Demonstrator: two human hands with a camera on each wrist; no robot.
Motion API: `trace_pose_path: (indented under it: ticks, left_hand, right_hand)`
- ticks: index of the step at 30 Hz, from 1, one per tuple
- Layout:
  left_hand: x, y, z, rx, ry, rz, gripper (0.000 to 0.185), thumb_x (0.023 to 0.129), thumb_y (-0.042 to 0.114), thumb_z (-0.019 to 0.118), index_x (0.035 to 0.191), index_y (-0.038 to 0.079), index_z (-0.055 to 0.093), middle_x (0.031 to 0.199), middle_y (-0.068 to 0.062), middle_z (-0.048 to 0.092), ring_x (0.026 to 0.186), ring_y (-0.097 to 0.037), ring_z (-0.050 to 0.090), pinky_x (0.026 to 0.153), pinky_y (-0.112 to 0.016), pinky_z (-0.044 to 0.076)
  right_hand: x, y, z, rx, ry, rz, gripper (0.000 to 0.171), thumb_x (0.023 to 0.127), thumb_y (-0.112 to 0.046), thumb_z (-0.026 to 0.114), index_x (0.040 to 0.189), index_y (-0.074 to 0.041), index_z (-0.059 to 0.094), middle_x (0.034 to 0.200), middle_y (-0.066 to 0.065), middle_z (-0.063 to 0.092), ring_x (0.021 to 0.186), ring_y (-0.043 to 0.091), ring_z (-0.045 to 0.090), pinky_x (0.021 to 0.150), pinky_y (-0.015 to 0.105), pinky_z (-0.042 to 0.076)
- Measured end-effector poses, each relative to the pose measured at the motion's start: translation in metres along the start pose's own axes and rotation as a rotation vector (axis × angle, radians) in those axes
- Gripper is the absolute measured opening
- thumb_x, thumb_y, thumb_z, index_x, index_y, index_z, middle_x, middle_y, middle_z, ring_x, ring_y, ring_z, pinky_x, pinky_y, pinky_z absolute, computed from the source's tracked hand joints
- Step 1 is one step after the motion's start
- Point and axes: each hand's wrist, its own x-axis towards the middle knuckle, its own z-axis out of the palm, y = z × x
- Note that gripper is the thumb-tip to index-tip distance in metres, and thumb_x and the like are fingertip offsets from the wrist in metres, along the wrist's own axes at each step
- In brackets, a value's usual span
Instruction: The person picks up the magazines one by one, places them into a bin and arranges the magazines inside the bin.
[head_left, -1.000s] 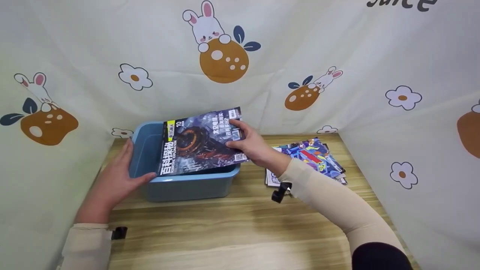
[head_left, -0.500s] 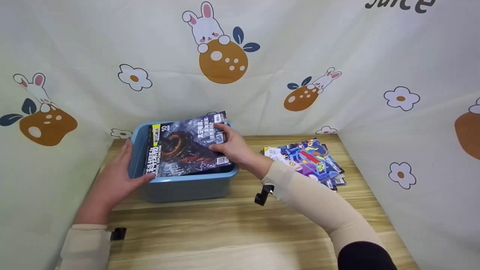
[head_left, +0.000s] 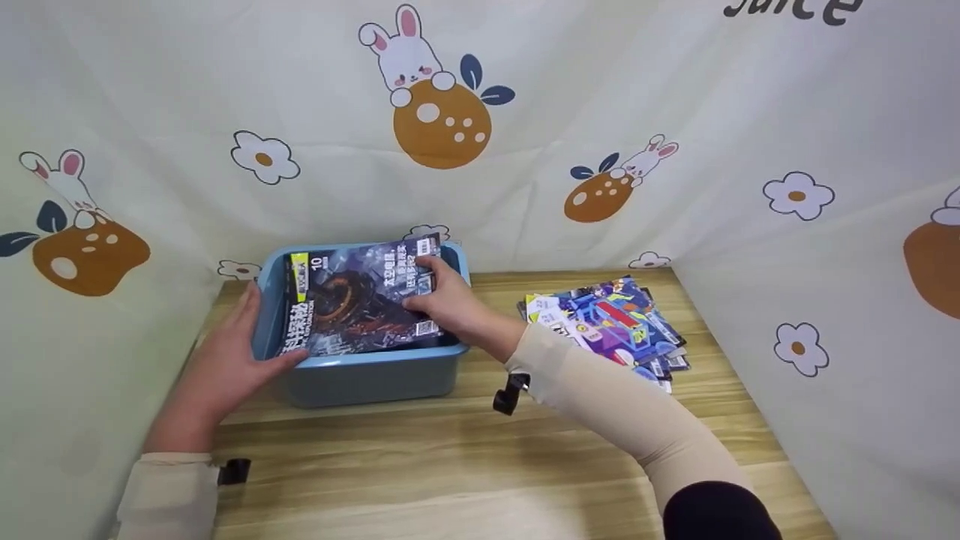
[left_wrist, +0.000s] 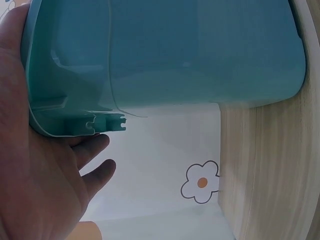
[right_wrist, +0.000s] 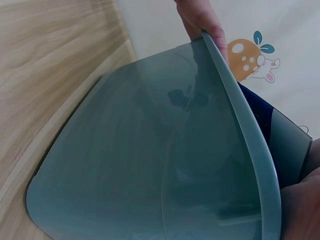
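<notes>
A dark glossy magazine with a black-and-orange cover picture (head_left: 352, 304) lies tilted across the top of a blue rectangular plastic bin (head_left: 375, 379), its near edge down inside the bin behind the front wall and its far edge raised toward the back rim. Its long axis runs roughly left to right along the length of the bin. The spine side, with a yellow tab and white title lettering, points to the person's left, and the opposite edge points right. The cover faces up.

The right hand (head_left: 442, 300) grips the magazine at its right edge, thumb on the cover and fingers curled under it, above the right end of the bin. In the right wrist view the bin (right_wrist: 150, 160) fills the frame and the dark magazine (right_wrist: 280, 140) shows just past its rim.

The left hand (head_left: 225, 360) rests against the left end of the bin with fingers straight, thumb touching the front left corner of the rim. The left wrist view shows the palm (left_wrist: 30, 165) flat on the bin's wall (left_wrist: 175, 55).

The bin stands on a light wooden tabletop (head_left: 450, 457). To its right, apart from it, lies a fanned stack of colourful blue-covered magazines (head_left: 607, 322). A cream cloth printed with rabbits and flowers (head_left: 600, 112) hangs behind and at both sides.
</notes>
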Motion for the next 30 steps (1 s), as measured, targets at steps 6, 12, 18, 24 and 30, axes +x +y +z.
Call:
trace_pose_path:
  ticks: [6,12,18,24,30]
  left_hand:
    - [-0.002,0.0,0.001,-0.009,-0.001,0.001,0.131,0.093,0.07,0.08,0.178,0.008,0.001,0.183,-0.024,0.004,0.161,-0.063,0.018,0.114,-0.088,0.028]
    - [-0.003,0.001,0.0,-0.007,0.015,0.014,0.13,0.093,0.068,0.08,0.177,0.007,0.002,0.183,-0.025,0.007,0.16,-0.064,0.022,0.113,-0.089,0.029]
    - [-0.002,0.001,-0.001,-0.006,0.021,0.025,0.13,0.094,0.067,0.08,0.177,0.005,0.003,0.183,-0.026,0.007,0.16,-0.063,0.022,0.114,-0.088,0.03]
    - [-0.003,0.002,-0.002,-0.002,0.015,0.017,0.13,0.093,0.069,0.08,0.178,0.008,0.001,0.183,-0.024,0.006,0.16,-0.063,0.022,0.111,-0.088,0.032]
    - [-0.004,0.004,-0.003,-0.005,0.01,0.015,0.131,0.093,0.071,0.079,0.178,0.009,0.001,0.184,-0.022,0.004,0.161,-0.063,0.02,0.111,-0.088,0.032]
  right_hand:
    - [-0.001,0.002,0.003,-0.083,-0.001,-0.013,0.081,0.093,-0.001,0.083,0.165,-0.008,0.046,0.159,0.017,0.055,0.129,0.024,0.062,0.119,0.035,0.048]
    - [-0.003,0.001,0.006,-0.095,-0.005,-0.013,0.084,0.095,-0.003,0.083,0.167,-0.009,0.042,0.161,0.018,0.053,0.129,0.024,0.062,0.118,0.036,0.049]
    - [-0.004,0.001,0.009,-0.126,0.02,-0.02,0.088,0.095,-0.009,0.085,0.169,-0.008,0.037,0.164,0.021,0.05,0.14,0.028,0.057,0.121,0.037,0.047]
    - [-0.004,-0.001,0.012,-0.152,0.15,-0.043,0.091,0.088,-0.014,0.088,0.165,-0.006,0.04,0.153,0.022,0.05,0.138,0.033,0.056,0.123,0.04,0.045]
    - [-0.004,0.0,0.013,-0.056,0.248,-0.13,0.071,0.09,-0.008,0.086,0.152,-0.002,0.051,0.144,0.02,0.05,0.126,0.031,0.057,0.11,0.036,0.053]
